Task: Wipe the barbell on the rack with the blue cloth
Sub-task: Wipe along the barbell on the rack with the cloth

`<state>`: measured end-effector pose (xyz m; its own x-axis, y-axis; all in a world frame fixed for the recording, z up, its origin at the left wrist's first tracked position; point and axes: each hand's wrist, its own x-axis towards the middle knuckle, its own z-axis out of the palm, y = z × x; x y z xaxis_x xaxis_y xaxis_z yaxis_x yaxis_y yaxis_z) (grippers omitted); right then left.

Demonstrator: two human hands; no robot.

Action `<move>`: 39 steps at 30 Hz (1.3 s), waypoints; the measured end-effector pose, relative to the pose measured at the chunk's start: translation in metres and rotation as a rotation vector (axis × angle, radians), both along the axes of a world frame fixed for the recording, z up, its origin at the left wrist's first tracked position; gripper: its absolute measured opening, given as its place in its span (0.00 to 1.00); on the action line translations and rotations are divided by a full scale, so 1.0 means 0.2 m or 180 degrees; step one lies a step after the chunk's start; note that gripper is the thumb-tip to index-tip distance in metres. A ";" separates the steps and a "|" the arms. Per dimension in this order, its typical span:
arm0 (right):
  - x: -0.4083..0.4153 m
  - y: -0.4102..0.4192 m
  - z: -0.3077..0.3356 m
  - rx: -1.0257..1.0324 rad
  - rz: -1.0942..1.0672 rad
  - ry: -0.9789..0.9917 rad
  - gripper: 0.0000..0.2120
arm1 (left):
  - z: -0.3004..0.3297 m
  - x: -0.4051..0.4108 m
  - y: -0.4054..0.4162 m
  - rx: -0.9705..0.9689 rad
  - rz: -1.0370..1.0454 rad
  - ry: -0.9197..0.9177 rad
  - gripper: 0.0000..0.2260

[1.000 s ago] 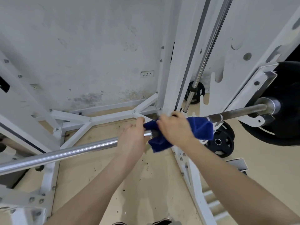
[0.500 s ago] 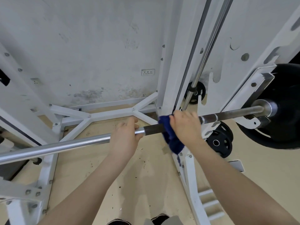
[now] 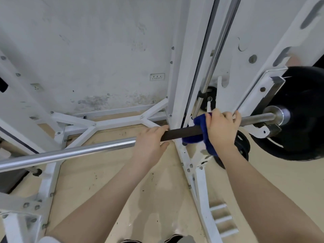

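Note:
The barbell (image 3: 73,152) runs across the view from lower left to upper right, shiny on the left and dark knurled between my hands. My left hand (image 3: 149,142) grips the bar bare, near its middle. My right hand (image 3: 221,129) is closed around the blue cloth (image 3: 199,122), which is wrapped over the bar next to the white rack upright (image 3: 182,95). A loose end of the cloth hangs below my wrist. The bar's right end carries a black weight plate (image 3: 305,120).
White rack frame members (image 3: 105,122) spread over the beige floor below the bar. A chrome guide rod (image 3: 217,50) rises beside the upright. Smaller black plates (image 3: 242,146) are stored low on the right. A grey wall stands behind.
My right hand has slid the cloth to the right along the bar, uncovering the dark knurled stretch. My left hand stayed gripping the bar.

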<state>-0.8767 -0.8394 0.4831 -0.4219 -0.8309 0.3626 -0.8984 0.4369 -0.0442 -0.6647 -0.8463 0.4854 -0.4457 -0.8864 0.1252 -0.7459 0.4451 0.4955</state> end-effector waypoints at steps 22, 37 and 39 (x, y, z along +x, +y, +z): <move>-0.30 0.02 -0.06 0.0389 0.0754 0.0018 0.18 | -0.05 -0.29 0.01 -0.0592 -0.0063 0.0066 0.14; -0.16 -0.01 -0.04 0.0121 0.0441 -0.0602 0.22 | 0.00 -0.29 0.06 -0.0336 0.0248 0.0263 0.15; 0.03 -0.02 -0.03 0.0337 0.0558 -0.0572 0.21 | 0.03 -0.26 0.10 -0.0231 0.0495 0.0369 0.15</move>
